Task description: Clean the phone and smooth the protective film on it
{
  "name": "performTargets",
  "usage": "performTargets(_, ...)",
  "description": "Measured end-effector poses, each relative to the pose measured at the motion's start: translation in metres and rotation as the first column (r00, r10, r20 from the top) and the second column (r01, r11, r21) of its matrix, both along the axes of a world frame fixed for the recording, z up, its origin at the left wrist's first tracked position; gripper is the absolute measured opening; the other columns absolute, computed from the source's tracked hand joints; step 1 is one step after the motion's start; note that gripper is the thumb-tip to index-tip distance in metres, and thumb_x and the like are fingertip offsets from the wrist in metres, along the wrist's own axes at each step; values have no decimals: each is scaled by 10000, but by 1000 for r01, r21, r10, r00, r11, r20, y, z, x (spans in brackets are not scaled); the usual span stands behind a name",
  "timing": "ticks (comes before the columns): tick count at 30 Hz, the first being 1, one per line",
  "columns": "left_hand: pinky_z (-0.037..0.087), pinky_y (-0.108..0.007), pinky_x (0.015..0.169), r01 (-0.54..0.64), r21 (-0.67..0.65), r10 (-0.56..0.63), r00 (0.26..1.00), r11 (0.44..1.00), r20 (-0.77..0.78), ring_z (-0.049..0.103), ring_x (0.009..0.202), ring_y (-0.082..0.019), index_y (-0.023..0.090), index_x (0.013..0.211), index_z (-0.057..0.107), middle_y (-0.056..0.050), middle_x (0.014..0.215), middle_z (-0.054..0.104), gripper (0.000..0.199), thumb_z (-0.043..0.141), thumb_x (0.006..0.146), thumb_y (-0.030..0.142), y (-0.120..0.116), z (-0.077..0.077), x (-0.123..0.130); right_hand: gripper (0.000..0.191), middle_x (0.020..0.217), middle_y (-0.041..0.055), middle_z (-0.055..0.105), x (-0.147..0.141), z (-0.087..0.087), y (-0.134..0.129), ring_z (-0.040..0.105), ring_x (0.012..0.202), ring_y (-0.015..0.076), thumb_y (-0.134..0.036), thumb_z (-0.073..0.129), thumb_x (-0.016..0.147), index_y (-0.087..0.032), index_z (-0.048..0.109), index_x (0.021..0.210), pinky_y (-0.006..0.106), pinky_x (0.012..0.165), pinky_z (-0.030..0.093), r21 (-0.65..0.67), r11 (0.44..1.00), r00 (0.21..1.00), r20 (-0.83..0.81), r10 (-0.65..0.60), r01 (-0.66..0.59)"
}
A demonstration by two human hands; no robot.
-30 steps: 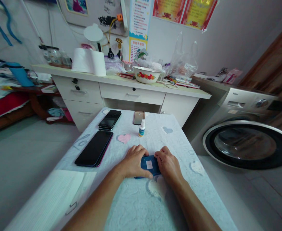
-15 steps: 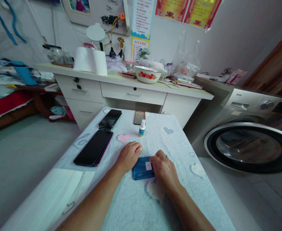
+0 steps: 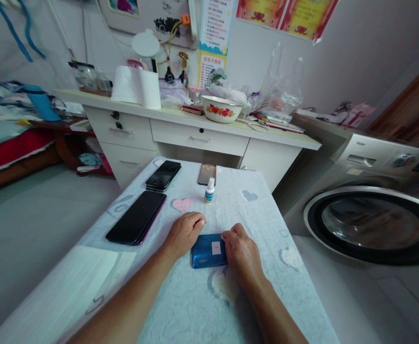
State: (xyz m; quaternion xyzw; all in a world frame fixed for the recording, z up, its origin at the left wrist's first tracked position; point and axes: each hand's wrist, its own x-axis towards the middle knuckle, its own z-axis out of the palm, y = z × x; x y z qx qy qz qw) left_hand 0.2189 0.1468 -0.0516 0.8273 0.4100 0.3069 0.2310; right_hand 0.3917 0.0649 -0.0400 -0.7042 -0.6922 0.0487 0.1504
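Note:
A blue smartphone (image 3: 204, 258) lies back up on the cloth-covered table, with a small pale sticker (image 3: 215, 248) on its back. My right hand (image 3: 242, 251) rests over the phone's right end, fingers bent and pinched together near the sticker; whatever they may hold is hidden. At the phone's upper left corner is my left hand (image 3: 184, 234), its fingers curled in and pressed together, their inside out of sight. Beyond the hands stands a small white spray bottle (image 3: 209, 191) with a blue and yellow label.
To the left lie a large dark phone stack (image 3: 138, 217) and another black phone stack (image 3: 164, 175). A gold-brown phone or case (image 3: 207, 174) is at the far edge. Behind is a white desk (image 3: 120, 122) bearing a flowered bowl (image 3: 221, 110); a washing machine (image 3: 370, 157) stands right.
The view has shifted slightly, so the table items appear a little further left. Both hands keep nearly the same pose around the blue smartphone.

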Motion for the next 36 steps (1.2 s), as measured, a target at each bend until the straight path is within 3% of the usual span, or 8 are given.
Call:
performTargets(25, 403, -247, 710, -2, -36, 2, 1000, 999, -8, 576, 789, -159, 194, 773, 571, -16, 791, 629, 186, 402, 852, 189, 7, -6, 3, 250, 904, 32, 572, -1, 4, 5, 551, 678, 105, -210, 424, 917, -234, 673, 903, 187, 598, 375, -1, 996, 996, 32, 89, -89)
performTargets(36, 395, -260, 742, -46, -39, 44, 997, 998, -55, 575, 815, -163, 205, 786, 584, -13, 809, 634, 169, 432, 842, 160, 9, -11, 5, 287, 907, 39, 550, 3, -3, -5, 531, 652, 103, -227, 351, 947, -222, 637, 965, 197, 606, 418, 102, 986, 988, -66, 141, -134)
